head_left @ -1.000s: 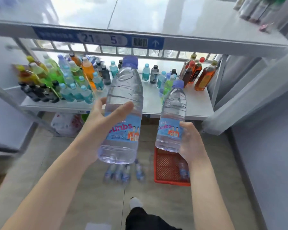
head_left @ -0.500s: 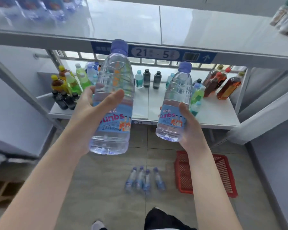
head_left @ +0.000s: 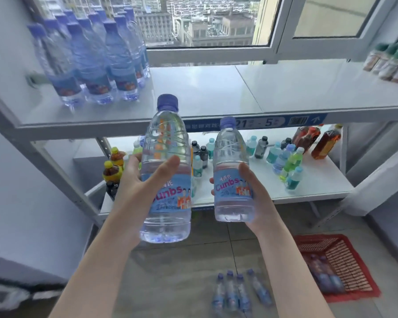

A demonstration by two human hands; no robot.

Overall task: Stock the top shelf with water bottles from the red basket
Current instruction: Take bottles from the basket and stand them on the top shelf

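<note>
My left hand [head_left: 137, 187] grips a clear water bottle [head_left: 167, 157] with a blue cap and blue label, held upright below the top shelf's front edge. In my right hand [head_left: 254, 198] is a second, same-looking water bottle [head_left: 231, 161], also upright, just right of the first. The grey top shelf [head_left: 216, 88] holds several water bottles [head_left: 94, 58] standing at its left end. The red basket [head_left: 352, 260] lies on the floor at lower right with a few bottles inside.
Several water bottles [head_left: 237, 292] stand on the floor near my feet. The lower shelf [head_left: 319, 180] carries mixed drink bottles, brown tea bottles [head_left: 317, 140] at its right. More bottles [head_left: 391, 63] sit at the top shelf's right end. A window is behind.
Both hands have lifted their bottles higher toward the top shelf. The view has tilted up, so the shelf top, its stocked bottles and the window now show.
</note>
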